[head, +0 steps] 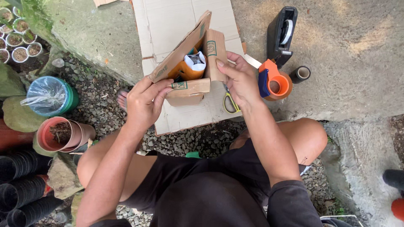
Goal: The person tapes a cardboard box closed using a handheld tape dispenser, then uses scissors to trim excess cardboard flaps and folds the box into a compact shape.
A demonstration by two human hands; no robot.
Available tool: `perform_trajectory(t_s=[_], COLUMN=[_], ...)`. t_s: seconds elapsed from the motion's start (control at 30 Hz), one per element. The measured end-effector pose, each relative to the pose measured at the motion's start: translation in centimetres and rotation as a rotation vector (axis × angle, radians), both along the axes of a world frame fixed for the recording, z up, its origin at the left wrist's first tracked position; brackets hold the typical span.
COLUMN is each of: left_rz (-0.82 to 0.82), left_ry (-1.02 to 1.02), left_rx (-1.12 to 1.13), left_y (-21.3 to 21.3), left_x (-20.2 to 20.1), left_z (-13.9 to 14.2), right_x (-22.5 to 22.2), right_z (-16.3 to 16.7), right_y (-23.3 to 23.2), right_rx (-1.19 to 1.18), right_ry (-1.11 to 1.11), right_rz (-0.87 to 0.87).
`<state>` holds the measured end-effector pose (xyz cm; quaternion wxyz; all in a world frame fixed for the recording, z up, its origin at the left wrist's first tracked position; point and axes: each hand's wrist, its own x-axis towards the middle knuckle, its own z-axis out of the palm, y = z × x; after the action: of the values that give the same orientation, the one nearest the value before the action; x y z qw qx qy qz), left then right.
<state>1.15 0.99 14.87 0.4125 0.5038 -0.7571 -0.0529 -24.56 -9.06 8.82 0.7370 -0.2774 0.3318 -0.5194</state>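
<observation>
A small brown cardboard box (188,90) stands on a flattened sheet of cardboard (176,25), its top flaps up. Inside it sits an orange pot (184,70) with a white paper-wrapped item (196,62) on top. My left hand (145,101) grips the box's near left side, fingers on the front flap. My right hand (240,77) holds the upright right flap (214,54) between thumb and fingers. Yellow-handled scissors (229,102) lie just under my right wrist.
An orange tape gun (275,80), a black tape dispenser (281,31) and a dark tape roll (300,74) lie on the concrete slab at right. Left, on gravel: terracotta pots (59,134), stacked black pots (25,189), a plastic-covered green pot (50,96), small seedling cups (17,40).
</observation>
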Motion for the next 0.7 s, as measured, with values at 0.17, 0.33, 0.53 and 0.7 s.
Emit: perform_trajectory(t_s=[0.17,0.33,0.53,0.7], left_rz=[-0.051,-0.081,-0.111,-0.179], left_ry=[0.033,0.102,0.165,0.267], left_rx=[0.058,0.245,0.382,0.240], left_y=[-1.2,-3.4,-5.9,-5.9], left_x=[2.2,6.1,8.8,7.6], left_z=[-0.4,-0.5,-1.3,-2.6], right_x=[1.3,2.2,2.5,2.4], right_z=[-1.1,0.3,2.1,2.7], right_y=[0.4,0.7,-0.2,-2.1], right_rx=[-0.137,-0.843,-1.243,-1.335], right_ry=[0.111,0.746,1.148,1.079], right_rz=[0.006,-0.095,-0.169,-0.125])
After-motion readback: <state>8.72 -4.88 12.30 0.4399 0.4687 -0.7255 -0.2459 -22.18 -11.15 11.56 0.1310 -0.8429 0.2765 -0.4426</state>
